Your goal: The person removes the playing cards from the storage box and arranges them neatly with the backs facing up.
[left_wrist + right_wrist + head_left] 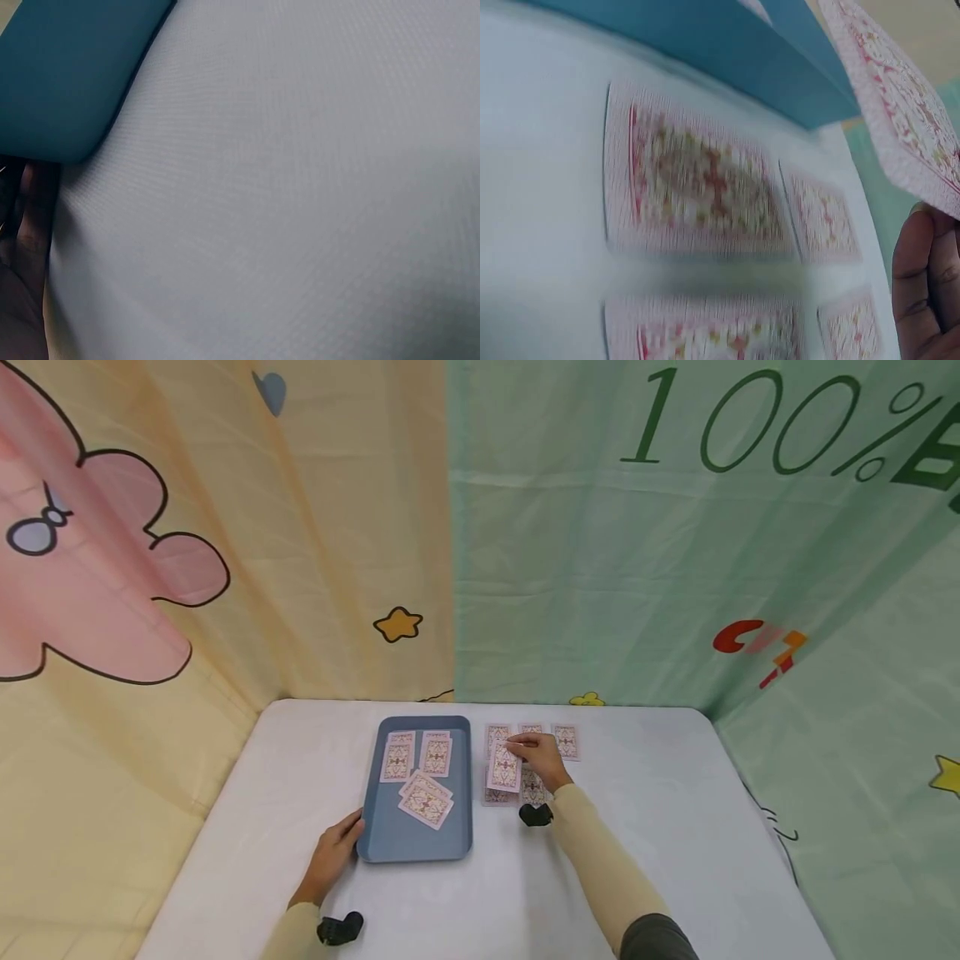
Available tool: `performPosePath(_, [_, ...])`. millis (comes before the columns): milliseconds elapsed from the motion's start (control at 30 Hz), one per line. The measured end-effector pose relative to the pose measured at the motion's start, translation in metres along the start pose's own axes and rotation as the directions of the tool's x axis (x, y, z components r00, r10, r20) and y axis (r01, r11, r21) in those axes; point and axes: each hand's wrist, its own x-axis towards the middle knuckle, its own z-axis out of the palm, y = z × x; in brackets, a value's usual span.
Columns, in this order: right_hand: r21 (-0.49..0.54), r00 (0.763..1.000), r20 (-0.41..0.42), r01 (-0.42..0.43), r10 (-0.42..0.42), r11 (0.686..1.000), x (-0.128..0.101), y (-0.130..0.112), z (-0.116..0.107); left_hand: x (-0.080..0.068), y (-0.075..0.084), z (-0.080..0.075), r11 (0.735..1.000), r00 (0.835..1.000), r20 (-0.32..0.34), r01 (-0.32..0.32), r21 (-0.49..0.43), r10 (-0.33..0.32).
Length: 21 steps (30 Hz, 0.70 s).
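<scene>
My right hand pinches a playing card by its upper right corner, above other cards on the table. In the right wrist view this card is tilted, its red-patterned back showing, with the fingertips at its edge. My left hand rests against the left side of a blue-grey tray; its fingers look fairly straight and partly go behind the tray corner in the left wrist view. Overlapping cards lie in the tray: a left pile, a right pile and a fanned lower pile.
Several patterned cards lie right of the tray, including a far right card and a near card partly under my right wrist. The white table meets printed curtains at its back.
</scene>
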Motion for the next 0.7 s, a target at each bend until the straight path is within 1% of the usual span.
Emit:
performPosePath(167, [-0.015, 0.999, -0.045, -0.025, 0.024, 1.0, -0.003, 0.012, -0.025, 0.001, -0.002, 0.001, 1.0, 1.0, 0.002, -0.004, -0.028, 0.004])
performPosePath(300, [-0.04, 0.996, -0.071, -0.066, 0.063, 0.997, -0.003, 0.019, -0.045, 0.001, 0.0, 0.0, 1.0, 1.0, 0.011, -0.001, -0.019, 0.001])
performPosePath(400, [-0.047, 0.994, -0.071, -0.091, 0.087, 0.995, -0.003, 0.022, -0.059, 0.001, 0.001, -0.001, 1.0, 1.0, 0.016, 0.002, -0.007, -0.002])
performPosePath(567, [-0.064, 0.994, -0.059, -0.099, 0.095, 0.993, -0.003, 0.029, -0.078, 0.002, 0.0, -0.002, 1.0, 1.0, 0.016, 0.002, -0.011, -0.002])
performPosePath(700, [-0.111, 0.99, -0.062, -0.129, 0.123, 0.985, -0.004, 0.036, -0.091, 0.002, 0.0, -0.001, 1.0, 1.0, 0.021, 0.015, -0.002, -0.015])
